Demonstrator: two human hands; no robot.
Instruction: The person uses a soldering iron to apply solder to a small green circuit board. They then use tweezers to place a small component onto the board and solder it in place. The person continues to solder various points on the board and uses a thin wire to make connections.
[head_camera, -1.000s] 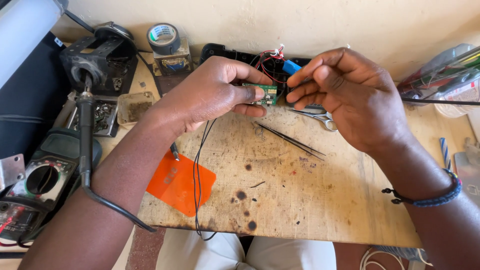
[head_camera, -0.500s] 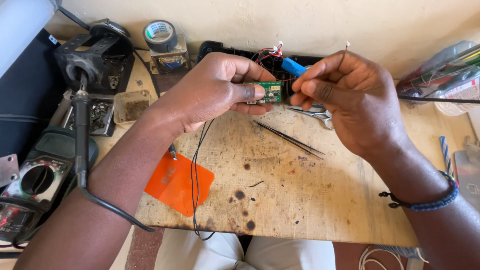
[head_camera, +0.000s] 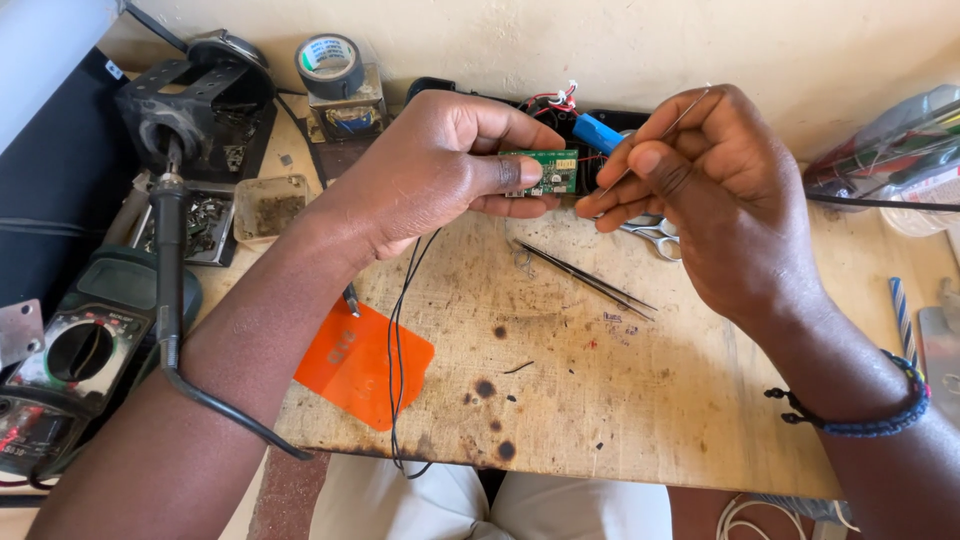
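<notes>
Left hand (head_camera: 440, 165) grips a green board (head_camera: 545, 172) above the bench (head_camera: 640, 400); right hand (head_camera: 700, 190) pinches a thin wire (head_camera: 665, 130) beside it. Tweezers (head_camera: 585, 278) lie just below the board, an orange card (head_camera: 365, 362) lower left.

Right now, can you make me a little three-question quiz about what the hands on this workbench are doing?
1. True or false: the left hand holds the green circuit board.
2. What thin thing does the right hand pinch? A) wire B) spoon C) pencil
3. Fill in: the tweezers lie on the wooden ____.

Key: 1 true; 2 A; 3 table.
</notes>
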